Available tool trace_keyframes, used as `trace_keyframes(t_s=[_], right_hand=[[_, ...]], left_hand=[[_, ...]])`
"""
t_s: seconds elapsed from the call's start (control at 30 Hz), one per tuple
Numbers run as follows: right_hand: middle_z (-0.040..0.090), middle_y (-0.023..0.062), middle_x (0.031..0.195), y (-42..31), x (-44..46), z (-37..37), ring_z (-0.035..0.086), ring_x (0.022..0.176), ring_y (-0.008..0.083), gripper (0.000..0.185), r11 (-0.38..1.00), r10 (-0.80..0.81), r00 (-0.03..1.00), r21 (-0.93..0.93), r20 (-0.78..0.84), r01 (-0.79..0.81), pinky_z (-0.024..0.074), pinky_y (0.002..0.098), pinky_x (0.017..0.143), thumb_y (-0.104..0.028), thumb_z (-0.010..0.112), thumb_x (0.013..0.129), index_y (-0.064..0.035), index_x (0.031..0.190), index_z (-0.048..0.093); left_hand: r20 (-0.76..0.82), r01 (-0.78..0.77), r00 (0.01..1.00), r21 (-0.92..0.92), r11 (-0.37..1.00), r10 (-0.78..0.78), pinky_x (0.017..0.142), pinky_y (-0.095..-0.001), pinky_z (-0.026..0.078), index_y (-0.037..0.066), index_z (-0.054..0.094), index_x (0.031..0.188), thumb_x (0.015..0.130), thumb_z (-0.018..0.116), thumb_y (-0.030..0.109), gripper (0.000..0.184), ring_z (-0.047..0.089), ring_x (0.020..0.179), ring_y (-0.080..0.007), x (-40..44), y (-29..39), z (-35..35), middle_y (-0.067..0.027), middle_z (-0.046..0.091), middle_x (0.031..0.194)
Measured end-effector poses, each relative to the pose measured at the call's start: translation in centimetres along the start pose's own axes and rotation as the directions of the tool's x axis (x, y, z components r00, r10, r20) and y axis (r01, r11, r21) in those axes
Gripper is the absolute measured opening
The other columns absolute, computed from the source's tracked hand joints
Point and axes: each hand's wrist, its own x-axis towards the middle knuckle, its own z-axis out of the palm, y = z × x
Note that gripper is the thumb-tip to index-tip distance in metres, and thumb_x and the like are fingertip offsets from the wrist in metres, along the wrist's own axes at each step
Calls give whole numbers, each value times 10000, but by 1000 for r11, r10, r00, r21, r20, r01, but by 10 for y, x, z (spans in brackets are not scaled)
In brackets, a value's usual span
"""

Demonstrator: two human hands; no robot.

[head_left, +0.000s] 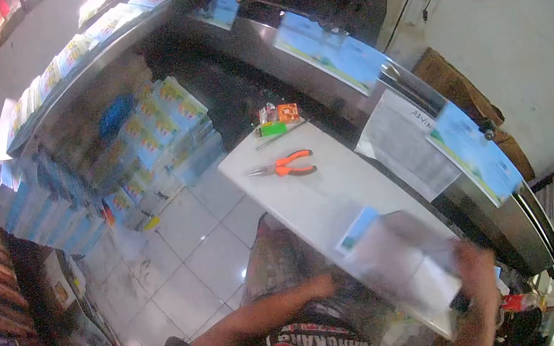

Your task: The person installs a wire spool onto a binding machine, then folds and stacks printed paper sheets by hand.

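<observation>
My right hand (pixel 475 265) is at the near right end of a white narrow tabletop (pixel 347 194), at the edge of some blurred pale paper sheets (pixel 397 244). The sheets appear gripped in it, though motion smears its fingers. A blue printed corner (pixel 357 229) shows from under the sheets. My left hand (pixel 328 284) is low beside the tabletop's left edge, in front of my body; its fingers are blurred and dark. Farther up the tabletop lie orange-handled long-nose pliers (pixel 287 164), with a thin metal rod (pixel 281 135) beyond them.
Small orange and green boxes (pixel 278 117) sit at the tabletop's far end. Stacks of printed booklets (pixel 173 128) stand on the tiled floor (pixel 189 262). Along the right runs a dark machine with a metal edge, bearing blue printed sheets (pixel 330 52) and a handwritten paper (pixel 409 142).
</observation>
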Motion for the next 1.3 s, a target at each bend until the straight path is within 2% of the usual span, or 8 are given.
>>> trace_keyframes(t_s=[0.1, 0.23, 0.3, 0.47, 0.53, 0.63, 0.9, 1.3], right_hand=[[653, 199, 968, 66, 36, -51, 618, 856, 252, 334, 988, 81, 855, 152, -512, -3, 488, 372, 791, -139, 473, 940, -5, 1236, 551], [584, 165, 1241, 123, 75, -97, 538, 1171, 310, 377, 958, -224, 490, -284, -843, -50, 411, 387, 994, -46, 386, 939, -42, 1290, 523], [536, 133, 1322, 169, 98, -89, 468, 1261, 299, 430, 900, -300, 542, -422, -785, -112, 364, 395, 1052, 32, 377, 903, -61, 1297, 520], [517, 152, 1333, 257, 115, 7, 454, 1268, 315, 423, 953, 155, 835, 303, -529, 15, 365, 397, 1054, 19, 407, 897, -74, 1292, 525], [532, 172, 1305, 215, 85, 17, 479, 1240, 332, 404, 954, -137, 797, -296, -588, -54, 376, 398, 1043, 1, 423, 894, -67, 1277, 531], [540, 182, 1288, 234, 73, 42, 496, 1216, 345, 377, 996, 89, 873, 33, -480, -84, 389, 406, 1029, -24, 446, 896, -70, 1257, 543], [289, 239, 1468, -32, -1, 75, 298, 1350, 391, 846, 981, -193, 981, 24, -4, 193, 275, 449, 1103, -370, 780, 686, -16, 1358, 408], [666, 168, 1021, -40, -24, 35, 644, 902, 348, 295, 981, -191, 965, 58, 182, 183, 498, 426, 850, -119, 448, 877, -83, 1088, 651]], left_hand=[[-167, -197, 967, -8, 980, 193, 857, -466, 490, 49, 586, 1195, 887, 526, 422, 487, 633, 929, -376, 10, -12, 10, -260, 643, 996], [-55, -77, 995, 102, 992, 83, 847, -466, 502, 74, 512, 1283, 895, 512, 394, 502, 637, 891, -388, 20, -18, 14, -256, 641, 1009], [-143, -92, 987, -97, 991, 77, 867, -466, 492, 78, 451, 1334, 910, 482, 419, 546, 632, 881, -402, -15, 17, -15, -250, 645, 1003], [107, -80, 992, 172, 982, 62, 889, -463, 482, 59, 460, 1323, 911, 480, 447, 566, 627, 941, -403, 3, 2, -13, -264, 621, 1073], [37, -34, 999, 29, 999, 33, 899, -464, 478, 56, 459, 1323, 910, 488, 444, 567, 623, 969, -399, 5, -4, -5, -271, 610, 1102], [32, 1, 999, -11, 1000, -1, 943, -464, 453, 51, 459, 1322, 903, 510, 440, 574, 583, 1073, -392, 1, -3, -4, -278, 569, 1185], [-159, -138, 979, -62, 988, 127, 1007, -463, 402, 46, 481, 1307, 889, 539, 423, 566, 514, 1163, -408, 34, -32, 31, -256, 522, 1271], [-99, -227, 971, -105, 968, 217, 946, -464, 450, 104, 525, 1287, 889, 533, 430, 515, 563, 1096, -394, 8, -7, 7, -222, 578, 1208]])
